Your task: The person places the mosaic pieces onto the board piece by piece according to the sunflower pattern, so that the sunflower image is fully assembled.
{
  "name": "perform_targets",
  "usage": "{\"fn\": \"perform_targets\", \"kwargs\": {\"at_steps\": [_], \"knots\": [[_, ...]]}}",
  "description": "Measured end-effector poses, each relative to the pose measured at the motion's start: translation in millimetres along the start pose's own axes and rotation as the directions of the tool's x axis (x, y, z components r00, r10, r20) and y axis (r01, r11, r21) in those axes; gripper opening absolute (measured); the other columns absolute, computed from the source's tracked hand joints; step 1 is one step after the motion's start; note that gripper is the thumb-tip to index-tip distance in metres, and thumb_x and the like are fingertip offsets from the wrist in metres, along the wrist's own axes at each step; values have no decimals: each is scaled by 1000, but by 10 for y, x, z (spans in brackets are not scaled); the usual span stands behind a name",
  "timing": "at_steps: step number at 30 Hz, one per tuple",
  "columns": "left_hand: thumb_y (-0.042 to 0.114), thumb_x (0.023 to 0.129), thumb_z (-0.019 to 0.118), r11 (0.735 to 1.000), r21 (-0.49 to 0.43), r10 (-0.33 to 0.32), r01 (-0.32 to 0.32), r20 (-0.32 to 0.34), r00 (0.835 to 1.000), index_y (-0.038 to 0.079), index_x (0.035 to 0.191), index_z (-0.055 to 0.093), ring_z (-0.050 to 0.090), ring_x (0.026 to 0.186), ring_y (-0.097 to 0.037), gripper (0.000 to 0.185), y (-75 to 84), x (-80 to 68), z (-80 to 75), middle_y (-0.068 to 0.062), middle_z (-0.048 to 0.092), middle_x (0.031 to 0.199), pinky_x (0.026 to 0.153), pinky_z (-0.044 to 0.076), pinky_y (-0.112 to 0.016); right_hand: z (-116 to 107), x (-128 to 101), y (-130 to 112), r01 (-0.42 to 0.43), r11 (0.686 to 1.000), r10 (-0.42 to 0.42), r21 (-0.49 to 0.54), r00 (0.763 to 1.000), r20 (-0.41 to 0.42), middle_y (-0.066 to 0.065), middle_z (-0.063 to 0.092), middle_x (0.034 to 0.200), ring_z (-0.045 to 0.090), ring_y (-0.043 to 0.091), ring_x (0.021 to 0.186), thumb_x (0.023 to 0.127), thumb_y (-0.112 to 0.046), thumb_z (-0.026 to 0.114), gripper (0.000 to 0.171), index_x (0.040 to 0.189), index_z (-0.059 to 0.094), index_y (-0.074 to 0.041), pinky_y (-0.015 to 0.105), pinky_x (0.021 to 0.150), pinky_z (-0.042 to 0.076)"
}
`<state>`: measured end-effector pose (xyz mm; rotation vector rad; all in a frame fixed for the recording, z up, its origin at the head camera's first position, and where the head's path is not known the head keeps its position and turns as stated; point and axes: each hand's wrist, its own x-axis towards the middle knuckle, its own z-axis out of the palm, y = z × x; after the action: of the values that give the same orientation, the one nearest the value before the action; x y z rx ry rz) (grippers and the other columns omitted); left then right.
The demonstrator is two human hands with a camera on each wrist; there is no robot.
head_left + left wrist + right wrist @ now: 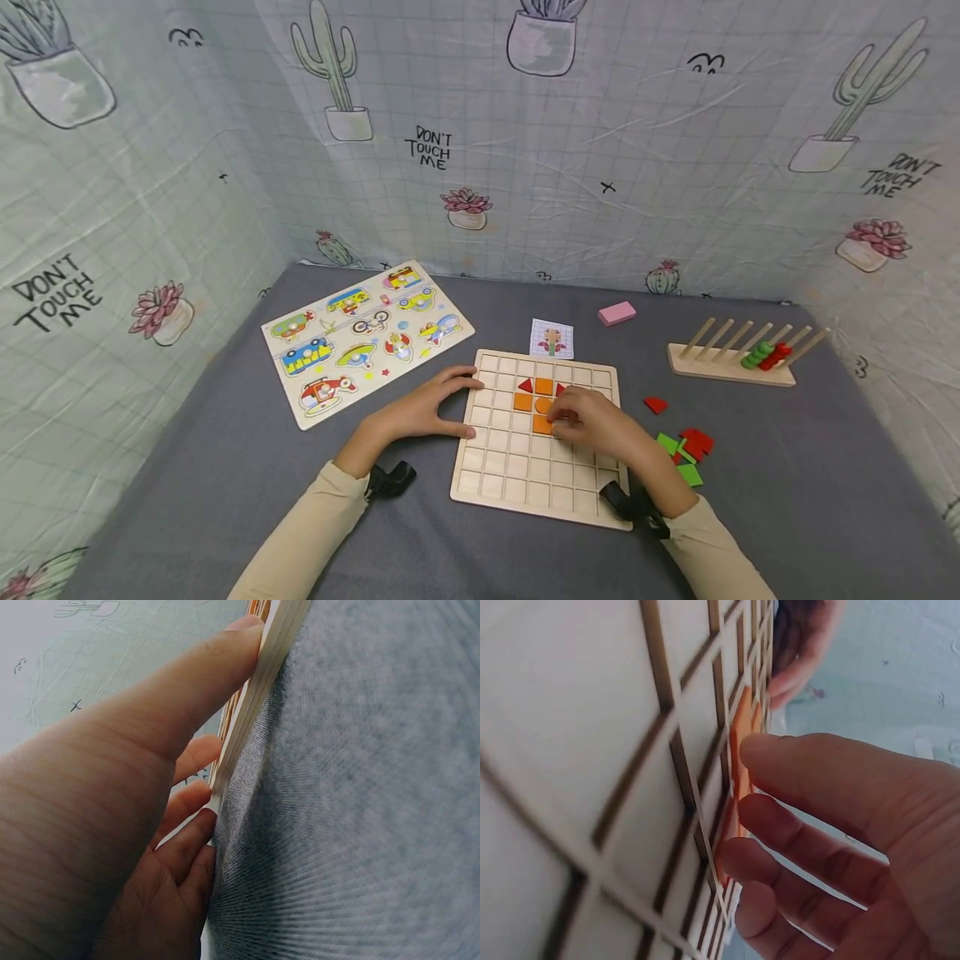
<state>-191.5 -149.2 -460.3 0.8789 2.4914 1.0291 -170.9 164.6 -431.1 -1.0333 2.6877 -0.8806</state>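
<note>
left grip (420,407) is spread, thumb and fingertips apart and set against the left edge of the grid board (491,479); right grip (596,419) bends down over that board's middle, thumb against the orange pieces, and whether it pinches one i cannot tell.

patterned cloth (525,237) stands beyond the grid board and on both sides of it. grey counter (405,546) carries everything, a broad stretch of it reaching from the board's near edge toward the person. the board lies flat, slightly turned, its near rows and outer columns bare around the pieces.

left of and beyond it lies the picture board (341,335). their nearest corners sit close together; from there the gap widens toward the person, and the left grip reaches across it. the peg rack (731,371) is beyond and to the right, well apart, bearing green rings (756,356) and red rings (775,357).

the pattern card (552,338) is at the grid board's far edge, the pink block (617,313) beyond its far right corner. loose red and green pieces (688,475) cluster to its right, near the right wrist. on it sit orange squares (522,402), an orange disc (542,406) and red triangles (526,386).
</note>
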Motion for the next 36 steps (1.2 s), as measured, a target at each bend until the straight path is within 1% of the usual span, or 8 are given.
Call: {"fn": "perform_targets", "kwargs": {"at_steps": [6,9,15,20,26,30,33,36], "knots": [[36,82,80,1000,4,-13,13,-6,1000,16,142,48,28,143,-27,70,-19,-29,-16,-6,28,156,112,30,-49,-100,-105,70,-44,998,45,49,999,-19,2,64,87,51,11,72,85,-4,74,8,93,71,-4,24,62,45],[36,82,80,1000,6,-18,18,-12,1000,16,141,48,29,143,-27,70,-32,-41,-24,-6,28,156,112,30,-49,-168,-164,111,-61,997,63,52,997,-38,2,63,87,50,10,70,86,-5,73,8,93,71,-3,24,60,45],[37,82,79,1000,6,-13,13,-9,1000,15,141,48,30,142,-27,70,-30,-41,-22,-7,28,156,112,30,-49,-298,-341,221,-122,992,123,17,989,-86,1,62,87,49,8,69,87,-6,73,9,95,71,-4,24,59,45],[37,82,79,1000,8,-11,11,-7,1000,15,142,48,29,142,-27,71,-17,-32,-16,-7,28,156,112,30,-49,-414,-494,321,-134,991,131,-19,982,-134,0,61,86,47,5,67,86,-7,74,9,95,71,-4,25,58,43],[38,82,79,1000,3,-7,7,-2,1000,15,142,48,29,143,-27,71,-18,-17,-13,-7,28,156,112,30,-49,-570,-679,408,-178,984,173,-20,972,-161,0,62,88,51,6,67,86,-6,74,11,96,71,-4,26,60,46],[38,82,79,1000,0,-4,4,-2,1000,16,142,48,29,143,-27,71,-22,-7,-7,-7,28,156,112,30,-49,-628,-739,442,-188,982,183,-25,975,-127,3,65,90,54,7,70,85,-7,75,14,96,71,-2,27,62,48],[39,82,79,1000,2,-4,4,-2,1000,16,142,48,29,143,-27,71,-21,-2,-1,-6,28,156,112,30,-49,-624,-750,466,-207,978,207,-7,977,-53,3,64,89,53,6,69,84,-10,77,16,96,71,-2,26,61,47],[39,82,79,1000,3,-5,5,0,1000,17,142,48,29,143,-27,71,-20,3,6,-6,28,156,112,30,-49,-596,-750,486,-224,974,224,21,974,29,1,62,86,50,3,66,83,-11,77,18,97,70,-3,25,58,45]]}}
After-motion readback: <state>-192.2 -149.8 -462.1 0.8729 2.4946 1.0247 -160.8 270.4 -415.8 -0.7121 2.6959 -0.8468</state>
